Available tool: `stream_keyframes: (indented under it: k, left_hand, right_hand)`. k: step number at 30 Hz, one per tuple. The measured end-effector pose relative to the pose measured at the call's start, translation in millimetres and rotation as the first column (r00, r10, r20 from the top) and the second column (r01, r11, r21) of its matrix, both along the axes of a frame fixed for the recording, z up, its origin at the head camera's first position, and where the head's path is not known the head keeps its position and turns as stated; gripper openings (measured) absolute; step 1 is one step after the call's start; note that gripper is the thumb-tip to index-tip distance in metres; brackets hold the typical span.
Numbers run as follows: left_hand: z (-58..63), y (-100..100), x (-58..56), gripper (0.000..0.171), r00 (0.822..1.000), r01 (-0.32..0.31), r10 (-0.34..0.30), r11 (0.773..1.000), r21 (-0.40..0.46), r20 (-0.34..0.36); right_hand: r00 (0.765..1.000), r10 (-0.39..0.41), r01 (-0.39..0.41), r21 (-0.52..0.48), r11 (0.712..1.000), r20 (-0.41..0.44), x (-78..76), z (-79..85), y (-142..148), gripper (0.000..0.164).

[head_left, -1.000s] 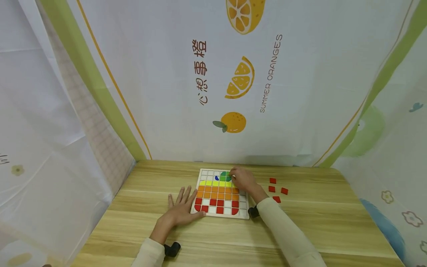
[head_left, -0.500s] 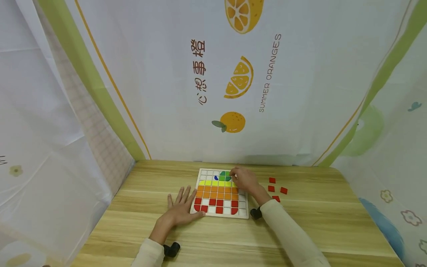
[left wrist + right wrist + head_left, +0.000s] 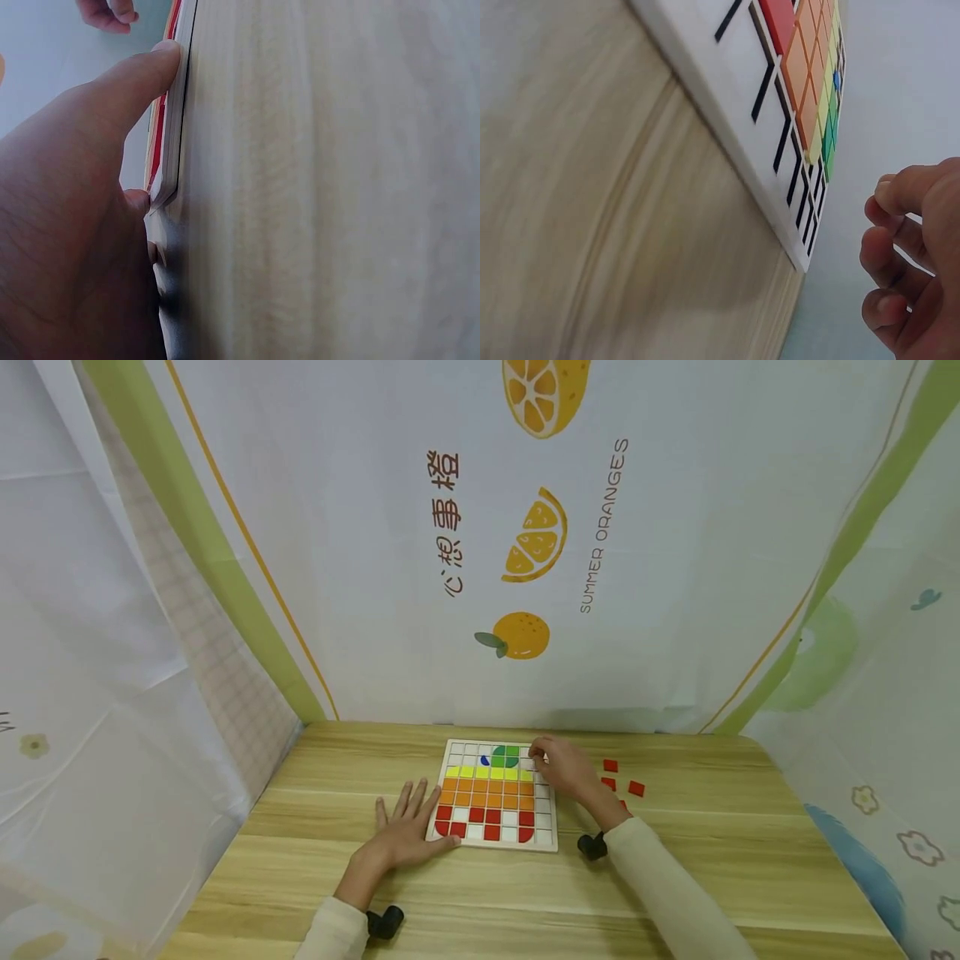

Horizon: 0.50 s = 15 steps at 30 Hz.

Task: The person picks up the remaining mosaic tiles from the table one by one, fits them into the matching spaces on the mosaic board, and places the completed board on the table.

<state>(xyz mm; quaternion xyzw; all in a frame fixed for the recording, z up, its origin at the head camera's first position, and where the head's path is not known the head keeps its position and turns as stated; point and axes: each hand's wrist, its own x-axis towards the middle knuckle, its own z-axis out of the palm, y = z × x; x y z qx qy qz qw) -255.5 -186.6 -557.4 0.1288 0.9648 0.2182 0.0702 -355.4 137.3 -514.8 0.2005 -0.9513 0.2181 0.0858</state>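
Left hand [image 3: 405, 839] spread wide, thumb on the near rim of the mosaic board [image 3: 545, 818], likely steadying it flat on the worktop [image 3: 480, 893]; right hand [image 3: 567, 768] by the far right corner, fingertips bunched, hidden tile or none, can't tell; loose red tiles [image 3: 636, 788] rightward, presumably kept within reach.

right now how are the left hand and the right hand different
The left hand has its fingers spread, while the right hand has its fingers bent inward. The left hand's thumb touches the near edge of the board; the right hand is raised off the board, by its far right corner. Both hands come out of cream sleeves.
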Motion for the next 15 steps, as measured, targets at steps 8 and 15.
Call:
stream_keyframes:
  k: [8,15]
  left_hand:
    - [0.1,-1,-1.3,0.110,1.000,0.009,-0.009,1.000,0.003,-0.011]
    - [10.8,2,3.3,0.107,1.000,-0.004,0.004,1.000,0.009,0.022]
  right_hand:
    - [0.998,-0.013,0.016,0.047,0.999,-0.059,10.7,0.7,22,0.007]
    - [0.994,-0.017,0.021,0.045,0.999,-0.104,24.6,0.2,42,0.007]
